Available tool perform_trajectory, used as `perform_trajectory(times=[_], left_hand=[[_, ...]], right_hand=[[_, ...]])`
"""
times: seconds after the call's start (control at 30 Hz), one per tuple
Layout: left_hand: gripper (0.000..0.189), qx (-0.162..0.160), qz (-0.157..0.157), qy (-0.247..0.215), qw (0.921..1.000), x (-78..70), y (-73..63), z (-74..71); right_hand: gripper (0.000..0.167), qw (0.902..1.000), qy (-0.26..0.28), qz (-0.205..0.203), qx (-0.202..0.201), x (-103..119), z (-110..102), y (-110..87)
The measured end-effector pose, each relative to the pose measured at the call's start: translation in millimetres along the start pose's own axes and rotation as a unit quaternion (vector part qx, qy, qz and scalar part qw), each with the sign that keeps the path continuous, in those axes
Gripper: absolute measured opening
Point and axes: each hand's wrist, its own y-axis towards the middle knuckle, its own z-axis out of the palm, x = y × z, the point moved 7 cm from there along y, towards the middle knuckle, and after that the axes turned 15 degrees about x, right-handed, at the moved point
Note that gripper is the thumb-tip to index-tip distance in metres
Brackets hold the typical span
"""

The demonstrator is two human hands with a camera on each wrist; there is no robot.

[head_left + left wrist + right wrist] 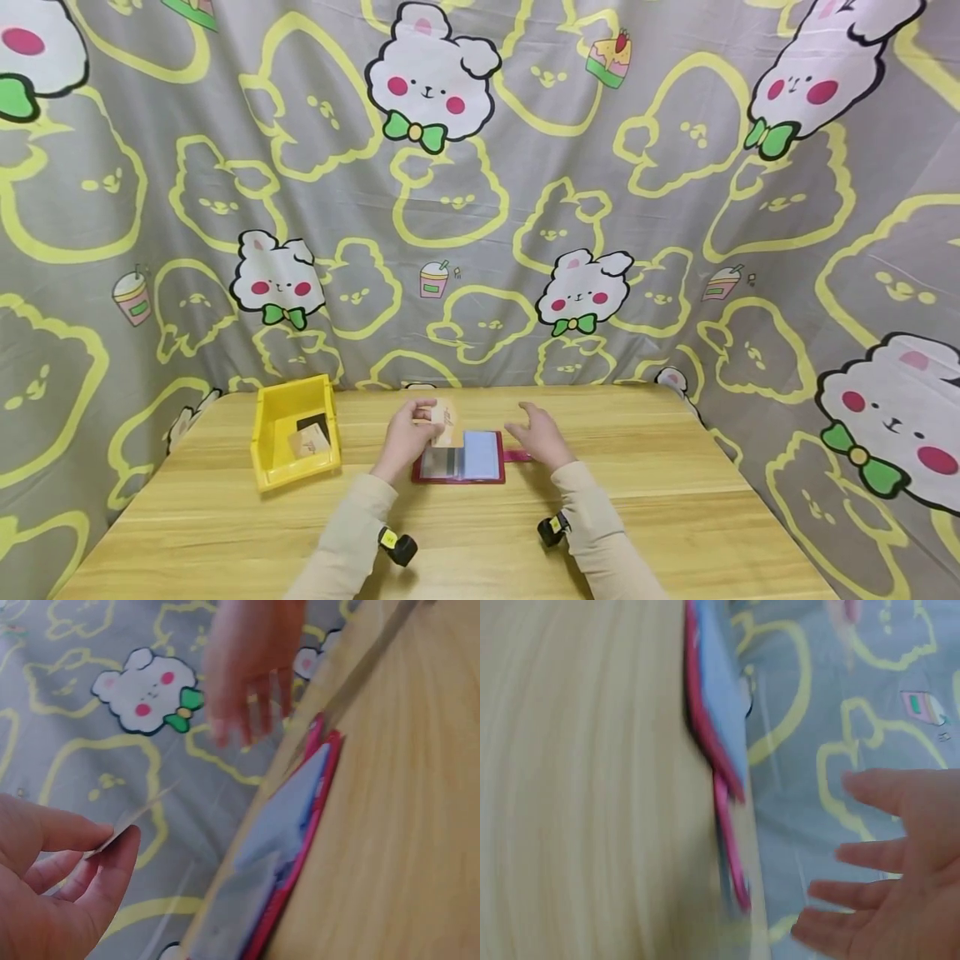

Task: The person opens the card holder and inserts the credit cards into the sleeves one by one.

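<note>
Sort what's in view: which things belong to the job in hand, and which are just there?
In the job:
- left hand, pinching a card
- right hand, empty
- open card holder
- probably the bin with cards

Just there:
- curtain
- table
- wrist cameras

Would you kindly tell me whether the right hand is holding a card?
No, the right hand is empty, while the left hand pinches a tan card.
</note>
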Motion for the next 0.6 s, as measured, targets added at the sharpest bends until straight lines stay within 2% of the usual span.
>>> perform_trajectory(times=[0.07,0.13,0.2,0.33,0.4,0.47,0.53,0.6], left_hand=[[0.045,0.006,-0.004,-0.013,0.9999,4.6,0.1,4.1],[0.045,0.014,-0.007,-0.025,0.9996,8.8,0.5,7.7],[0.045,0.024,-0.010,-0.039,0.9989,12.5,1.2,10.9],[0.045,0.045,-0.015,-0.060,0.9971,18.3,1.6,17.4],[0.046,0.053,-0.014,-0.068,0.9962,20.1,1.7,20.1],[0.045,0.061,-0.011,-0.069,0.9957,16.4,-0.9,22.1],[0.045,0.066,-0.010,-0.071,0.9952,16.4,-1.1,23.9],[0.045,0.071,-0.015,-0.072,0.9948,16.4,-1.7,25.5]], right_hand=[[0.054,0.9978,0.063,-0.020,0.000,8,4,2.6],[0.053,0.9902,0.134,-0.037,0.013,14,10,5.5],[0.054,0.9766,0.206,-0.044,0.043,18,18,7.8],[0.058,0.9414,0.317,-0.046,0.105,21,35,9.5],[0.061,0.9280,0.347,-0.051,0.127,22,41,9.1],[0.063,0.9185,0.365,-0.057,0.140,24,44,8.3],[0.065,0.9134,0.374,-0.066,0.147,27,46,7.7],[0.064,0.9135,0.373,-0.073,0.146,28,47,6.9]])
